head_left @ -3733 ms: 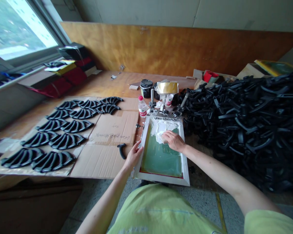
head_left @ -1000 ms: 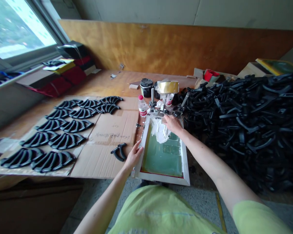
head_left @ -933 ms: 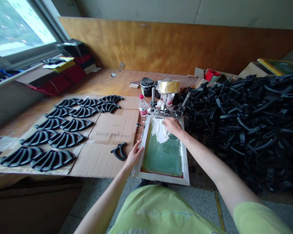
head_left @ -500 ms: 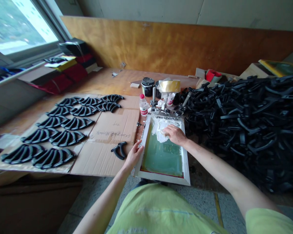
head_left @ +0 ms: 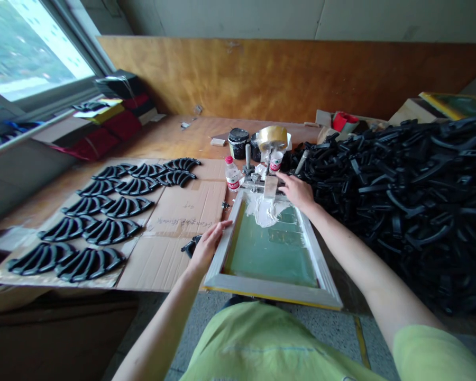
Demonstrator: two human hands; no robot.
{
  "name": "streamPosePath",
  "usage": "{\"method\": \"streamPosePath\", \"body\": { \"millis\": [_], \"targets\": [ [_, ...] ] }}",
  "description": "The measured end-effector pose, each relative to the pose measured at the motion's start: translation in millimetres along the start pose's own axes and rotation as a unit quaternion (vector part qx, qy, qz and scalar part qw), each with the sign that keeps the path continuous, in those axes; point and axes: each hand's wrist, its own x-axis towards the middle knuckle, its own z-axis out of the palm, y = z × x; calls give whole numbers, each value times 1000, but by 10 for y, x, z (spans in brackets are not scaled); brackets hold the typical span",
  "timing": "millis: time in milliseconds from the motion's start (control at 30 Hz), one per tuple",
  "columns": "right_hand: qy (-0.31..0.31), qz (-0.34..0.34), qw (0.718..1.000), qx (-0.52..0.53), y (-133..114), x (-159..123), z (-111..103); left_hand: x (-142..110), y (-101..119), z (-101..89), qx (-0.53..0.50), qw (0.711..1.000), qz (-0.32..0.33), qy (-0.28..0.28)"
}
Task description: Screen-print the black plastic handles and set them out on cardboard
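A silk-screen frame point(head_left: 262, 288) with green mesh and white ink point(head_left: 264, 210) at its far end lies in front of me, its near edge raised off the table. My left hand point(head_left: 206, 246) grips the frame's left rail. At the frame's far right corner, my right hand point(head_left: 298, 191) has its fingers closed on a small tan squeegee point(head_left: 270, 186). A black curved plastic part point(head_left: 189, 245) lies on the cardboard point(head_left: 182, 211) just left of the frame, partly hidden by my left hand.
Several printed black curved parts point(head_left: 103, 211) lie in rows on the cardboard to the left. A big heap of black parts point(head_left: 412, 196) fills the right side. Beyond the frame stand a small bottle point(head_left: 232, 174), a black ink tub point(head_left: 238, 142) and a tape roll point(head_left: 272, 136).
The frame's near edge has lifted off the table with my left hand on its rail. My right hand moved from the ink patch to the far right corner.
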Motion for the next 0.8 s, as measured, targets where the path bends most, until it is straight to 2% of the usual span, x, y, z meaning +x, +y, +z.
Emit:
{"method": "streamPosePath", "body": {
  "millis": [100,167,233,300,400,500,533,600,667,700,733,800],
  "targets": [
    [49,111,993,12,396,-178,-91,129,343,124,-77,995,66,4],
    [21,140,990,21,540,-431,-37,256,553,235,-125,982,144,12],
    [-30,114,992,38,523,-698,109,371,708,331,-135,973,185,23],
    [-80,38,995,49,373,-911,287,439,744,400,-128,975,175,44],
    [-128,-53,990,21,13,-1102,455,397,493,497,-120,987,93,47],
    [-104,-69,992,-4,-419,-1254,472,197,-14,627,-92,991,-85,-47],
    [-95,-92,991,1,-556,-1312,469,116,-187,661,-92,984,-131,-73],
    [-102,-177,978,28,-738,-1423,474,-27,-481,656,-103,975,-178,-83],
    [-130,-239,961,48,-684,-1493,473,-112,-688,489,-103,976,-189,-45],
    [-142,-226,963,36,-546,-1506,459,-131,-765,332,-91,977,-192,-13],
    [-150,-187,971,10,-340,-1506,433,-138,-833,131,-75,978,-193,25],
    [-152,-45,984,-81,204,-1488,352,-135,-958,-356,-26,972,-196,127]
  ]
}}
